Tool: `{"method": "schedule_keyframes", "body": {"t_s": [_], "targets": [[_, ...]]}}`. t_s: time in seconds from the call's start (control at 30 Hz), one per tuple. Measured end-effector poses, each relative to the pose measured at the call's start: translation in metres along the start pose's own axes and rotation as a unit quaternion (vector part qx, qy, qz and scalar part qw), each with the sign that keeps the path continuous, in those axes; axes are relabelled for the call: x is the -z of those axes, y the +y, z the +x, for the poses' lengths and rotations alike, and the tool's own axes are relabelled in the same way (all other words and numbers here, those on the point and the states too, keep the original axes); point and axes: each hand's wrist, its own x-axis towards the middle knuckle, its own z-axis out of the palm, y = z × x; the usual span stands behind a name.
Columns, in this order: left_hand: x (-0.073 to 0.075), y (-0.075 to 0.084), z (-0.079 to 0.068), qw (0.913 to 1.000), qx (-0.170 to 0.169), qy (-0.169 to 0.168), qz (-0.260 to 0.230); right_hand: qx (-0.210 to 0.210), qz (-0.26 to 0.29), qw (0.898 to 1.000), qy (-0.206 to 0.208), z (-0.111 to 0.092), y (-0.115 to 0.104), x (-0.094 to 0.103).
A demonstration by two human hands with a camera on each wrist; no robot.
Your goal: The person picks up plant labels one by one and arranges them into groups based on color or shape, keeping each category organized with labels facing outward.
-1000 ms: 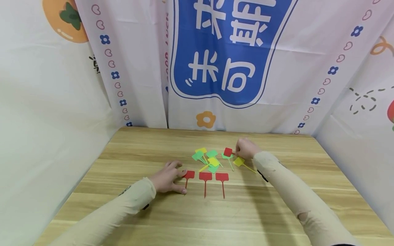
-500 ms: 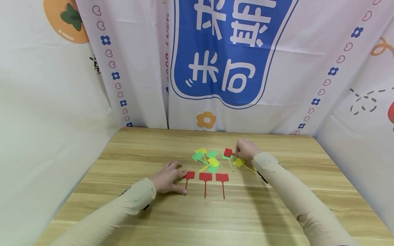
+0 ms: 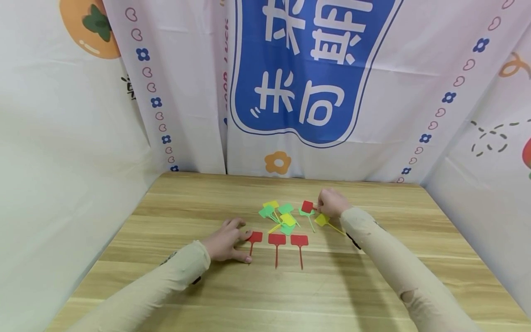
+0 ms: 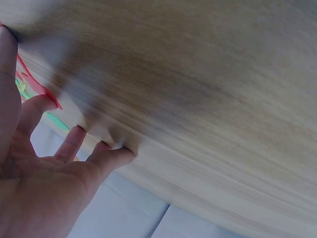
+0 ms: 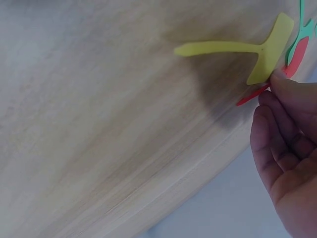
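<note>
Three red T-shaped plant labels lie in a row: a left one (image 3: 256, 237), a middle one (image 3: 277, 239) and a right one (image 3: 299, 240). My left hand (image 3: 226, 241) rests by the left label with fingers spread; one fingertip touches its head and the thumb lies at its stem. Behind the row, my right hand (image 3: 333, 202) pinches a fourth red label (image 3: 307, 206) by its stem between thumb and fingers. In the right wrist view, that red stem (image 5: 247, 98) pokes out past my fingers. A yellow label (image 5: 270, 49) lies right beside them.
Several green and yellow labels lie in a loose pile, among them a yellow label (image 3: 287, 219) and a green label (image 3: 267, 211). One more green label (image 3: 311, 221) sits partly under the pinched red one. A printed curtain (image 3: 199, 115) borders the wooden tabletop (image 3: 265, 299).
</note>
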Motion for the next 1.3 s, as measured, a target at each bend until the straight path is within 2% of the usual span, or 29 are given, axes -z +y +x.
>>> {"method": "schedule_keyframes", "body": {"t_s": [0.53, 0.77, 1.0, 1.2, 1.3], "targets": [[0.002, 0.002, -0.001, 1.0, -0.003, -0.005, 0.0, 0.029, 0.002, 1.0, 0.0, 0.002, 0.01, -0.004], [0.002, 0.001, 0.0, 1.0, -0.004, -0.004, 0.005, 0.023, 0.018, 1.0, 0.003, -0.002, 0.013, 0.006], [0.001, 0.002, 0.0, 1.0, -0.003, -0.005, 0.003, 0.012, 0.078, 0.997, 0.01, -0.01, 0.009, 0.02], [0.0, 0.001, 0.001, 1.0, -0.001, -0.004, 0.004, 0.026, 0.065, 0.997, 0.023, -0.013, 0.008, 0.026], [0.0, 0.001, 0.001, 1.0, -0.003, -0.004, 0.005, 0.027, 0.075, 0.996, 0.026, -0.014, 0.008, 0.027]]}}
